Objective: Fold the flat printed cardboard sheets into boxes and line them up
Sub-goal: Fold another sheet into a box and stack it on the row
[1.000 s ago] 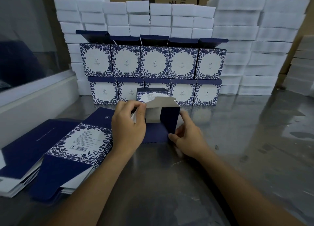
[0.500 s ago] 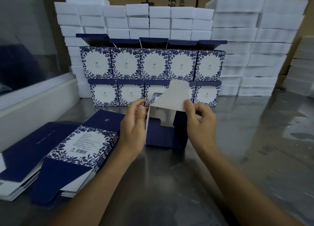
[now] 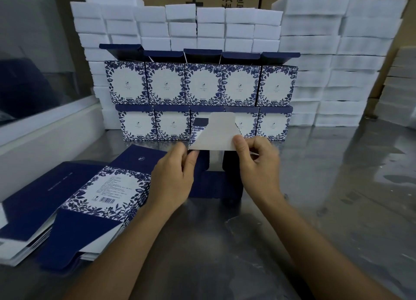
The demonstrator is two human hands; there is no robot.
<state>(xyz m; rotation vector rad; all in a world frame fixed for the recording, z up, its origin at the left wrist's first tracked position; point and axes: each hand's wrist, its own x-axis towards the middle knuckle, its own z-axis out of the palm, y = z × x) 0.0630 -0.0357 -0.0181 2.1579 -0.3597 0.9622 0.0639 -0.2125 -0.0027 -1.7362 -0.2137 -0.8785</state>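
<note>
Both hands work a half-formed box (image 3: 213, 178) just in front of the finished rows (image 3: 202, 101). The left hand (image 3: 173, 178) pinches its side panel; the right hand (image 3: 258, 162) pinches the raised white flap (image 3: 216, 133). Light, stiff card, best held at edges beside creases. Ten finished boxes stand in two rows of five.

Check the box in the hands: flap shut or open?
Open. The box has its white flap raised, pinched by the right hand; left hand steadies it.
</note>
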